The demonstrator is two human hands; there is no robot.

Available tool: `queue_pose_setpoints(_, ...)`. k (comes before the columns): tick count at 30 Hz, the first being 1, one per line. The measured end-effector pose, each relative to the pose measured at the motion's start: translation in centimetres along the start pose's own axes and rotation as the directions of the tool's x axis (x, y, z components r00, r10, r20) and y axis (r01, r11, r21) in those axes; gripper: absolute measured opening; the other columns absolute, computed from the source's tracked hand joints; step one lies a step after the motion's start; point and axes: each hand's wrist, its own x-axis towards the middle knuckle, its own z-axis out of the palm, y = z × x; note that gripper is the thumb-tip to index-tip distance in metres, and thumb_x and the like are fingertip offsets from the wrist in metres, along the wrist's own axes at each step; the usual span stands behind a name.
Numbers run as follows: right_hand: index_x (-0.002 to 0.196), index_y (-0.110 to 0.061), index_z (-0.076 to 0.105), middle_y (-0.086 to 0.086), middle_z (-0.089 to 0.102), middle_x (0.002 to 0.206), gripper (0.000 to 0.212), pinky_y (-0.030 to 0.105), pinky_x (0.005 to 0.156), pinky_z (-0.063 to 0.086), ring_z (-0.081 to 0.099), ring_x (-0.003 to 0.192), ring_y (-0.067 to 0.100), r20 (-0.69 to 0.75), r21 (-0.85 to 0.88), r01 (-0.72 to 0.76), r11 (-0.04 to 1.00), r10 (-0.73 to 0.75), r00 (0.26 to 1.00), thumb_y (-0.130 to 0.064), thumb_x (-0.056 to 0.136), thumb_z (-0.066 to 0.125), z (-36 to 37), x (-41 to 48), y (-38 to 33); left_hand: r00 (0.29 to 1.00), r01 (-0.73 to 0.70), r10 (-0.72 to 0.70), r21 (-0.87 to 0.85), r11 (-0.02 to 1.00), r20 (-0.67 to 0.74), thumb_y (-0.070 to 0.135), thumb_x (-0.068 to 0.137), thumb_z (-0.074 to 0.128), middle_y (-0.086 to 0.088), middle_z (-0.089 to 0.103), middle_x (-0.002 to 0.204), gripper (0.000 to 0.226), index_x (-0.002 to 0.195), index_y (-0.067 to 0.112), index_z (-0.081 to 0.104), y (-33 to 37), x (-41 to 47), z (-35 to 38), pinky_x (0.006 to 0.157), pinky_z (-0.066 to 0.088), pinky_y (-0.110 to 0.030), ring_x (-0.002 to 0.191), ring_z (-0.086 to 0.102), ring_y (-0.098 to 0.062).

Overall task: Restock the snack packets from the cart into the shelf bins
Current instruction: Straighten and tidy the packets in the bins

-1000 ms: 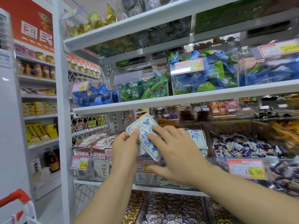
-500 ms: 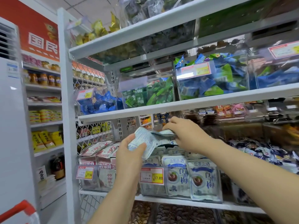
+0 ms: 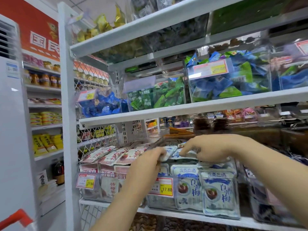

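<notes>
Both of my hands hold white-and-blue snack packets (image 3: 173, 153) flat over the top of a clear shelf bin (image 3: 191, 202) on the lower shelf. My left hand (image 3: 146, 165) pinches the packets' near left edge. My right hand (image 3: 211, 148) grips them from the right, fingers curled over the top. The bin is full of upright packets of the same white-and-blue kind (image 3: 216, 192), with a price tag (image 3: 162, 187) on its front. Only the red handle of the cart (image 3: 16, 217) shows, at the bottom left.
A bin of red-and-white packets (image 3: 106, 170) stands just left of the blue one. The white shelf board (image 3: 183, 110) hangs low above my hands, carrying bins of blue and green sweets. A white upright post (image 3: 68, 114) and a white appliance (image 3: 11, 130) stand at the left.
Both hands have carried the packets from chest height down and forward onto the top of the white-and-blue bin. The camera has moved closer to the shelf.
</notes>
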Motion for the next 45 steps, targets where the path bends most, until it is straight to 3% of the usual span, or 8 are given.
queue_pose_setpoints(3,0.129,-0.039,0.062,-0.012,0.053,0.144,0.044,0.038,0.106,0.045,0.053,0.125,0.013,-0.077,0.048,-0.022,0.999,0.025,0.997,-0.018,0.09,0.052,0.4,-0.1,-0.2,0.992,-0.126,0.125,-0.062,0.99,-0.021,-0.005,0.083,0.063,0.007,0.065,0.127,0.038,0.108,0.023,0.066,-1.3,-0.5,1.2,0.092,0.053,-0.037,0.116,0.062,-0.017)
queue_pose_setpoints(8,0.129,-0.031,0.063,-0.012,0.059,0.136,0.036,0.035,0.106,0.044,0.054,0.124,0.01,-0.361,0.087,0.058,0.995,-0.023,0.932,-0.024,0.094,0.058,0.9,1.0,-1.6,0.966,-0.222,0.22,-0.006,0.975,-0.135,-0.009,0.076,0.072,0.002,0.058,0.118,0.039,0.1,0.022,0.071,-3.1,-0.9,2.0,0.072,0.057,-0.04,0.099,0.063,-0.023)
queue_pose_setpoints(15,0.145,-0.033,0.045,-0.006,0.049,0.149,0.056,0.043,0.107,0.045,0.047,0.134,0.018,-0.252,0.046,-0.089,0.995,0.098,0.963,-0.034,0.091,0.061,1.0,3.3,-2.0,0.941,-0.208,0.215,0.053,0.977,-0.263,-0.007,0.077,0.076,0.003,0.054,0.084,0.035,0.103,0.016,0.074,-2.5,0.1,1.1,0.047,0.051,-0.039,0.072,0.057,-0.019)
queue_pose_setpoints(23,0.154,-0.025,0.033,0.006,0.035,0.157,0.081,0.044,0.116,0.033,0.034,0.143,0.026,-0.127,0.064,-0.165,0.984,0.172,0.977,-0.072,0.09,0.047,1.7,2.5,-0.9,0.993,-0.071,0.076,-0.054,0.996,0.094,0.029,0.104,0.044,0.02,0.044,0.125,0.031,0.131,0.034,0.06,-2.4,2.1,1.7,0.091,0.05,-0.034,0.108,0.054,-0.006)
queue_pose_setpoints(28,0.155,-0.026,0.026,0.002,0.028,0.153,0.08,0.043,0.111,0.034,0.034,0.138,0.027,-0.07,-0.075,-0.123,0.99,0.118,0.991,-0.074,0.092,0.032,3.2,1.4,-1.2,0.975,-0.12,0.117,0.005,0.993,0.188,0.045,0.107,0.025,0.017,0.034,0.156,0.044,0.143,0.036,0.049,-1.8,1.5,2.0,0.121,0.017,-0.033,0.143,0.028,-0.005)
queue_pose_setpoints(36,0.16,-0.026,0.009,0.001,0.011,0.167,0.084,0.054,0.12,0.015,0.014,0.152,0.026,-0.032,-0.132,-0.204,0.97,0.201,0.979,-0.076,0.093,0.021,3.8,2.0,-1.4,0.954,-0.072,0.045,0.081,0.994,0.296,0.044,0.108,0.02,0.017,0.04,0.151,0.044,0.145,0.036,0.045,-1.4,1.9,1.6,0.123,0.002,-0.045,0.142,0.034,-0.008)
queue_pose_setpoints(41,0.155,-0.028,0.029,-0.002,0.034,0.159,0.08,0.049,0.119,0.02,0.029,0.145,0.021,-0.289,-0.172,-0.157,0.973,0.103,0.952,-0.076,0.09,0.032,2.9,0.8,-2.1,0.967,-0.063,0.04,0.084,0.995,0.252,0.047,0.107,0.023,0.016,0.022,0.164,0.047,0.152,0.037,0.035,-0.8,1.2,-0.5,0.125,-0.004,-0.049,0.152,0.017,-0.008)
queue_pose_setpoints(45,0.143,-0.034,0.047,-0.008,0.055,0.139,0.068,0.04,0.109,0.035,0.048,0.129,0.017,-0.48,-0.239,0.001,0.971,-0.119,0.869,-0.072,0.089,0.033,2.8,-0.6,-6.5,0.994,-0.063,0.062,0.005,0.998,0.091,0.04,0.106,0.038,0.02,0.039,0.152,0.04,0.145,0.038,0.043,-1.3,-2.0,-3.2,0.125,0.01,-0.045,0.141,0.033,-0.003)
